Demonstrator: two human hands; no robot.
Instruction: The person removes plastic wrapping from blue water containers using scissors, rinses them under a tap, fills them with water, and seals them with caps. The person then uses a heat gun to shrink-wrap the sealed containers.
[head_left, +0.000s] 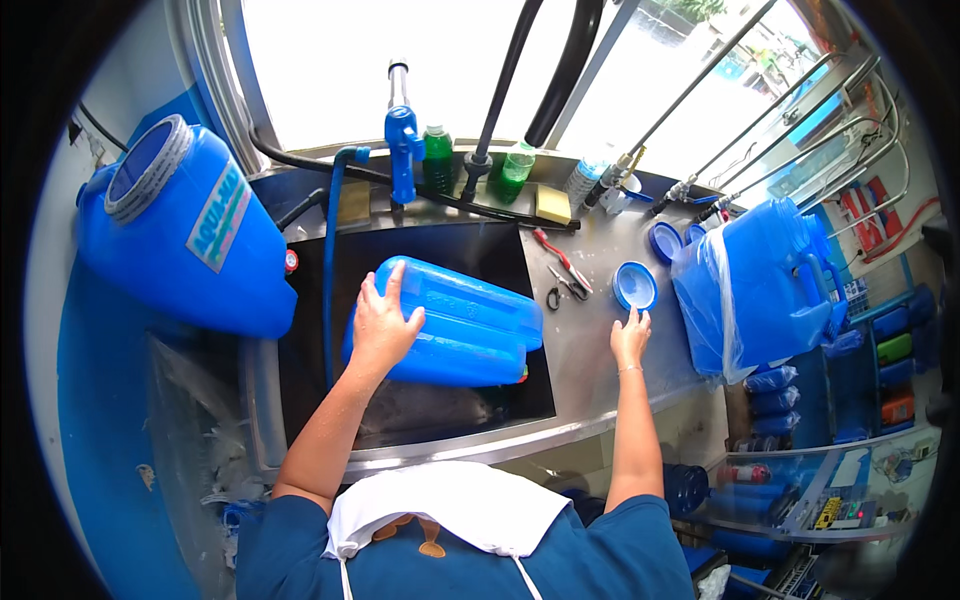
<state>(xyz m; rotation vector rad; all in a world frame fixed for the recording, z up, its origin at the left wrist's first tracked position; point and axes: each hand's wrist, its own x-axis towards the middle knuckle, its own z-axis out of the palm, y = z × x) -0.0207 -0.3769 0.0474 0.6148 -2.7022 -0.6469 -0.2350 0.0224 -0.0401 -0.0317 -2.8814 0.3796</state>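
Note:
A blue plastic water jug (457, 322) lies on its side over the black sink area. My left hand (386, 319) rests on its left end with the fingers spread. Over the steel counter at the right, my right hand (631, 336) reaches to the near rim of a round blue lid (634, 286); whether the fingertips grip the lid is not clear. Left of that lid lie scissors with black handles (568, 289) and a red and white brush (562, 261). Two more blue lids (665, 241) sit beyond it, close to an upright blue jug partly wrapped in clear plastic (750, 292).
A large blue container (187, 240) stands at the left. Along the back are a blue tap (403, 154), green-filled bottles (437, 159), a yellow sponge (553, 204) and black hoses. A blue hose (330, 262) hangs across the sink's left side. Metal pipes rise at the right.

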